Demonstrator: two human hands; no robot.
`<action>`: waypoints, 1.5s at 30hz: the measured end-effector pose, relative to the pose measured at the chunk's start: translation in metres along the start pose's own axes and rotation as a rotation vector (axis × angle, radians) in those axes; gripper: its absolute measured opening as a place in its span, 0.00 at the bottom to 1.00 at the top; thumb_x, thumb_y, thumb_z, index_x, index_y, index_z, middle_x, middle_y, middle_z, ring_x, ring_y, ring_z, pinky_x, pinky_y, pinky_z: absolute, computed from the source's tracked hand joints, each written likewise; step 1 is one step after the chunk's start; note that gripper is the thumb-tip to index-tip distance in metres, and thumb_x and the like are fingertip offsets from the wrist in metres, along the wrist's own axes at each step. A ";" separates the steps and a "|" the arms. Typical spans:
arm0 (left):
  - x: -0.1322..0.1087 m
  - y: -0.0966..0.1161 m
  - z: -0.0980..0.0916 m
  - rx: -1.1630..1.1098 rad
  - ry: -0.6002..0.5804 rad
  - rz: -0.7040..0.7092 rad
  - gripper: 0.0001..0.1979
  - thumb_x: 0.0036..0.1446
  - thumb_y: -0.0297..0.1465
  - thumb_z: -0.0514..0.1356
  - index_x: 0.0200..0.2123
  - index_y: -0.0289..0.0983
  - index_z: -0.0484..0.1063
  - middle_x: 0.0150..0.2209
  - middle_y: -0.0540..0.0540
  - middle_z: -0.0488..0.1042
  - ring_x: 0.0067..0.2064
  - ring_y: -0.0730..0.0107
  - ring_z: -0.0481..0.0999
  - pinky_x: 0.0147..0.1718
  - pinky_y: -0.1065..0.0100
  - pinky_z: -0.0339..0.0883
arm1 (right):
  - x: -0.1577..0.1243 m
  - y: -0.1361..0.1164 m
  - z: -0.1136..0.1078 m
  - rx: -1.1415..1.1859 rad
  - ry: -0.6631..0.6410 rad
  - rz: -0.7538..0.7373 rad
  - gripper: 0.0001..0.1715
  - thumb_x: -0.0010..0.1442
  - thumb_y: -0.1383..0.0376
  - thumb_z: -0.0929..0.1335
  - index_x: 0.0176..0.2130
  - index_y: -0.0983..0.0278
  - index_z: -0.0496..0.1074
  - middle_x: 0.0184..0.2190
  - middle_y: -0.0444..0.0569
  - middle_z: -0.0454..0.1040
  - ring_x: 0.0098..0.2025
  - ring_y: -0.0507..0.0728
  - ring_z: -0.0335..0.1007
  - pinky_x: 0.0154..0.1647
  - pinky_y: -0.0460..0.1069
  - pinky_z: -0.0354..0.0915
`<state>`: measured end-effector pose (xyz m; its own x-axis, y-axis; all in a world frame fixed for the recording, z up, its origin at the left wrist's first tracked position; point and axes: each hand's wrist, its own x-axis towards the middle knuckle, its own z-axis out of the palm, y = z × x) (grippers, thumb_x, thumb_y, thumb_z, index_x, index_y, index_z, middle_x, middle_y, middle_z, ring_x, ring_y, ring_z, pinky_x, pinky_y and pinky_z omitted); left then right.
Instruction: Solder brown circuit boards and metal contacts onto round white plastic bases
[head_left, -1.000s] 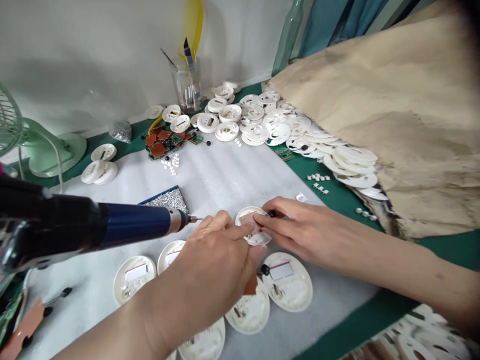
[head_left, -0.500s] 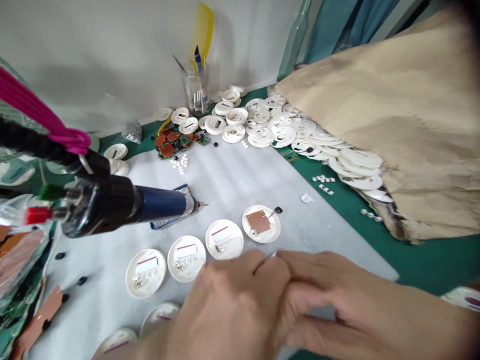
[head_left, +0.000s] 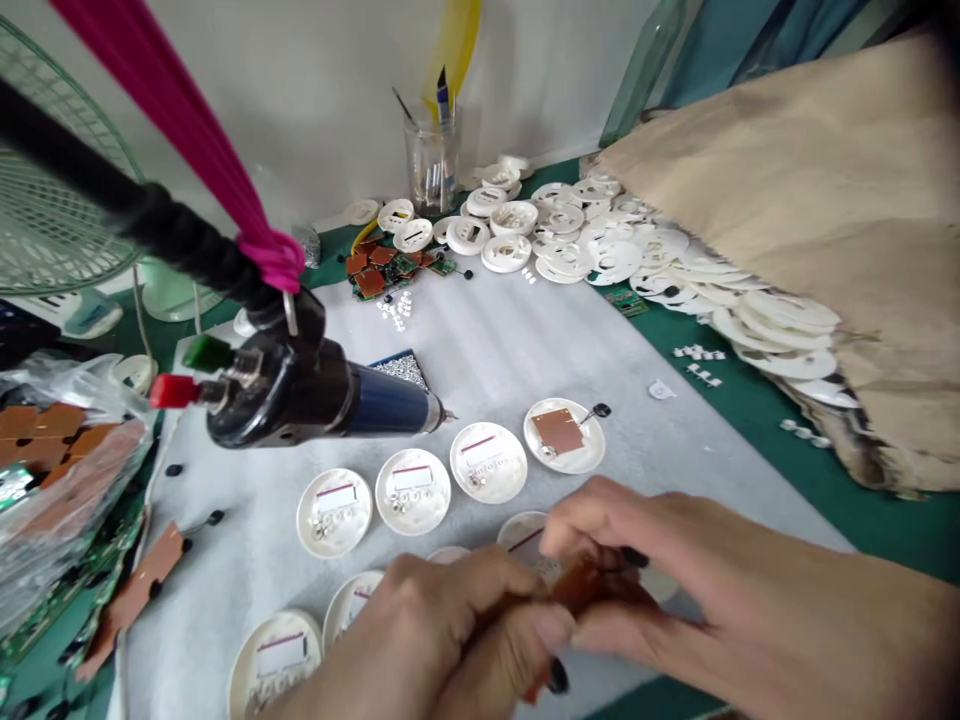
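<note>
My left hand [head_left: 457,630] and my right hand [head_left: 675,570] meet low in the view, both closed on brown circuit boards [head_left: 589,585] with small black round parts at their edges. Fingers cover much of the boards, so I cannot tell how many there are. Beyond my hands, a row of round white cases [head_left: 412,492] lies open, each with a small display window and white buttons. At that row's right end, a case [head_left: 589,455] holds a brown board [head_left: 557,432] with a black part on a wire. More cases [head_left: 276,660] sit partly behind my left hand.
A blue electric screwdriver [head_left: 390,402] hangs from a pink cord [head_left: 187,130] over the mat [head_left: 517,340]. White discs [head_left: 630,250] are heaped at the back right beside a brown paper sheet [head_left: 787,200]. Bagged boards [head_left: 67,500] lie at left, near a green fan [head_left: 60,170].
My hands have moved apart a little, and brown circuit boards now show between them. The view has turned left, so the table's things sit further right; the fan has come into view.
</note>
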<state>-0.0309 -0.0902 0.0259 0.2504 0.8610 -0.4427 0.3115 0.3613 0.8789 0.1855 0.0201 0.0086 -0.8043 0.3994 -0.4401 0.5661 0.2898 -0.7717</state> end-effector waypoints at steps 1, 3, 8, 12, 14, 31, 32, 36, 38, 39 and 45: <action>0.004 -0.002 0.000 -0.032 0.016 -0.041 0.21 0.68 0.45 0.52 0.31 0.38 0.72 0.22 0.52 0.69 0.22 0.76 0.68 0.22 0.75 0.60 | 0.003 -0.001 0.001 -0.055 0.007 -0.028 0.21 0.64 0.46 0.64 0.48 0.55 0.68 0.40 0.40 0.74 0.40 0.45 0.71 0.36 0.39 0.65; 0.008 -0.007 -0.002 -0.085 0.037 -0.115 0.22 0.69 0.46 0.50 0.29 0.37 0.68 0.19 0.54 0.64 0.20 0.77 0.63 0.20 0.75 0.57 | 0.011 -0.002 0.002 -0.119 0.009 -0.075 0.21 0.64 0.46 0.64 0.48 0.56 0.67 0.35 0.40 0.73 0.35 0.46 0.70 0.33 0.41 0.63; -0.001 -0.017 -0.014 0.183 0.172 0.001 0.18 0.72 0.40 0.46 0.31 0.39 0.65 0.23 0.54 0.69 0.24 0.76 0.68 0.24 0.74 0.60 | 0.034 0.006 -0.002 -0.286 0.173 -0.136 0.21 0.65 0.47 0.64 0.48 0.58 0.68 0.36 0.43 0.71 0.33 0.47 0.68 0.32 0.43 0.60; -0.012 -0.014 -0.022 0.442 0.388 0.139 0.15 0.73 0.34 0.45 0.33 0.41 0.64 0.24 0.54 0.70 0.24 0.75 0.69 0.23 0.73 0.61 | 0.058 0.012 -0.003 -0.332 0.333 -0.222 0.19 0.67 0.51 0.63 0.49 0.61 0.69 0.48 0.45 0.66 0.37 0.44 0.68 0.38 0.44 0.63; -0.008 -0.012 -0.022 0.574 0.359 0.343 0.16 0.72 0.30 0.43 0.33 0.40 0.66 0.29 0.50 0.73 0.31 0.70 0.71 0.31 0.70 0.67 | 0.068 0.012 -0.003 -0.308 0.325 -0.227 0.17 0.68 0.54 0.62 0.47 0.63 0.69 0.50 0.46 0.64 0.38 0.44 0.68 0.39 0.44 0.64; 0.019 -0.003 -0.017 0.888 0.080 0.171 0.15 0.69 0.24 0.44 0.36 0.35 0.68 0.34 0.43 0.70 0.38 0.59 0.62 0.40 0.52 0.65 | 0.078 0.012 -0.002 -0.584 0.317 -0.315 0.15 0.69 0.60 0.61 0.44 0.60 0.74 0.48 0.47 0.68 0.40 0.48 0.67 0.40 0.47 0.65; 0.021 -0.001 -0.017 0.864 0.109 0.168 0.15 0.69 0.24 0.43 0.36 0.36 0.68 0.34 0.43 0.70 0.38 0.59 0.62 0.40 0.53 0.65 | 0.076 0.010 -0.006 -0.617 0.346 -0.368 0.15 0.69 0.59 0.61 0.44 0.60 0.75 0.49 0.47 0.68 0.44 0.51 0.67 0.44 0.48 0.66; 0.022 0.000 -0.016 0.521 0.327 0.201 0.17 0.72 0.31 0.42 0.32 0.39 0.64 0.29 0.48 0.69 0.36 0.63 0.66 0.37 0.61 0.64 | 0.051 -0.007 -0.010 -0.463 0.553 -0.482 0.17 0.68 0.54 0.63 0.53 0.58 0.68 0.54 0.45 0.66 0.55 0.51 0.66 0.52 0.46 0.69; 0.015 -0.003 -0.011 0.306 0.361 0.151 0.19 0.73 0.37 0.43 0.30 0.40 0.63 0.25 0.52 0.67 0.31 0.69 0.67 0.32 0.66 0.63 | 0.036 -0.016 0.004 -0.290 0.476 -0.415 0.22 0.66 0.53 0.65 0.55 0.57 0.61 0.50 0.42 0.70 0.49 0.45 0.71 0.44 0.40 0.70; 0.010 -0.005 -0.007 0.226 0.348 0.107 0.19 0.73 0.39 0.44 0.30 0.40 0.63 0.23 0.53 0.66 0.27 0.71 0.66 0.29 0.68 0.62 | 0.030 -0.019 0.013 -0.245 0.378 -0.360 0.21 0.65 0.55 0.66 0.54 0.56 0.60 0.43 0.40 0.72 0.41 0.43 0.72 0.36 0.39 0.68; -0.014 -0.025 0.005 0.125 0.247 0.009 0.18 0.72 0.39 0.43 0.33 0.40 0.65 0.20 0.54 0.66 0.22 0.73 0.67 0.23 0.70 0.61 | 0.029 -0.020 0.054 -0.255 0.317 -0.324 0.15 0.62 0.64 0.68 0.49 0.57 0.63 0.31 0.37 0.72 0.31 0.46 0.69 0.25 0.43 0.55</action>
<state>-0.0383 -0.1135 0.0092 0.0269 0.9306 -0.3651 0.4247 0.3200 0.8469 0.1410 -0.0207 -0.0136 -0.8737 0.4864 -0.0058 0.3548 0.6291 -0.6916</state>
